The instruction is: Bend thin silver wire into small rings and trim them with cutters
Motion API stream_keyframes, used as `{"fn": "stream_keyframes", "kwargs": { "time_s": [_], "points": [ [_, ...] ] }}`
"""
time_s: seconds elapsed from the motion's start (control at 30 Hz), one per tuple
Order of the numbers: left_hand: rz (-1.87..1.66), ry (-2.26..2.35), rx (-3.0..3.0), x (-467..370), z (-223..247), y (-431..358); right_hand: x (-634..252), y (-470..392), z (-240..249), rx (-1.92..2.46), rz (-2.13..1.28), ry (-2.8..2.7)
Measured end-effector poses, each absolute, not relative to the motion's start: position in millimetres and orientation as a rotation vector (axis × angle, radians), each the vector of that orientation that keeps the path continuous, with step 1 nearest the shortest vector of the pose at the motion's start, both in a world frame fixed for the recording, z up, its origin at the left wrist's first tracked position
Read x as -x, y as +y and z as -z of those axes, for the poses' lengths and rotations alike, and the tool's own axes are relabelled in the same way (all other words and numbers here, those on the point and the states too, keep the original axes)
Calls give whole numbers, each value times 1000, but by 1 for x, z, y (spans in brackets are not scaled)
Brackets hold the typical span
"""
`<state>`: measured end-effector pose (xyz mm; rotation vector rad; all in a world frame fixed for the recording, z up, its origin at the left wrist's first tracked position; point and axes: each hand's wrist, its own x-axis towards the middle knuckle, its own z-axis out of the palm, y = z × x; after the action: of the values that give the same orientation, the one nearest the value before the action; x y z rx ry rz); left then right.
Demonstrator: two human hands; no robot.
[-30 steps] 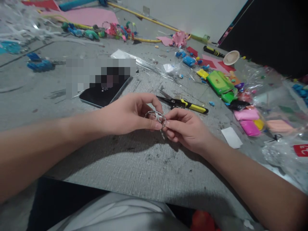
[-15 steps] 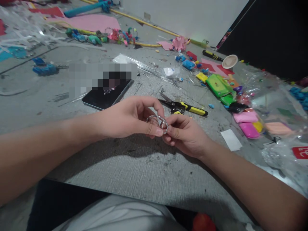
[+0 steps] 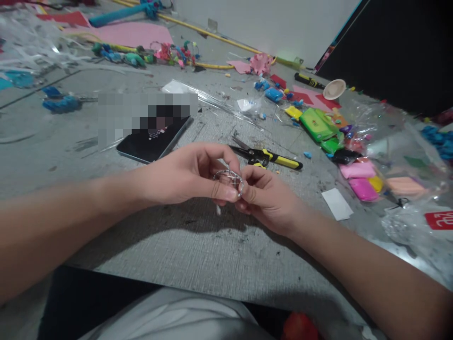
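Between my two hands is a small ring of twisted silvery wire (image 3: 230,173), held above the grey table (image 3: 212,264). My left hand (image 3: 198,174) pinches its near side, thumb in front and index finger arched over the top. My right hand (image 3: 264,191) grips the ring's right edge between thumb and index finger, its fingertips almost touching the left thumb. A short pale end pokes out below the left fingers. Just behind the hands lie black pliers with yellow-and-black handles (image 3: 272,158). To the left of them rests a dark phone (image 3: 152,139).
Clay packets, among them a green one (image 3: 316,123) and a magenta one (image 3: 364,189), lie at right with clear plastic bags (image 3: 399,137). A white paper piece (image 3: 337,204) is nearer. Blue-handled scissors (image 3: 62,103) lie left. Clay-decorated yellow rods (image 3: 215,35) run along the back.
The wire ring has turned a little in my fingers, and a pale end now shows beneath my left hand. Both hands keep their grip. The view has shifted slightly.
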<state>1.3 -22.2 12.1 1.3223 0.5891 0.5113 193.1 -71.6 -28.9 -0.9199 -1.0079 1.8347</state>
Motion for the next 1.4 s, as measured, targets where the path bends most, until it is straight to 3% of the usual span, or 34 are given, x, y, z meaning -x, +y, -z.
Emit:
{"fn": "stream_keyframes", "kwargs": {
  "time_s": [0.2,0.33,0.67,1.4],
  "points": [
    [-643,757,-1280,-2,-7,-19,-189,-77,23,1102,-1391,-1089],
    [-671,772,-1258,-5,-6,-21,-190,-80,18,1164,-1269,-1161],
    [-619,759,-1296,-2,-5,-21,-191,-79,22,989,-1296,-1325],
    [-623,743,-1166,-3,7,-16,-187,-76,27,1112,-1474,-1048]
  ]
}}
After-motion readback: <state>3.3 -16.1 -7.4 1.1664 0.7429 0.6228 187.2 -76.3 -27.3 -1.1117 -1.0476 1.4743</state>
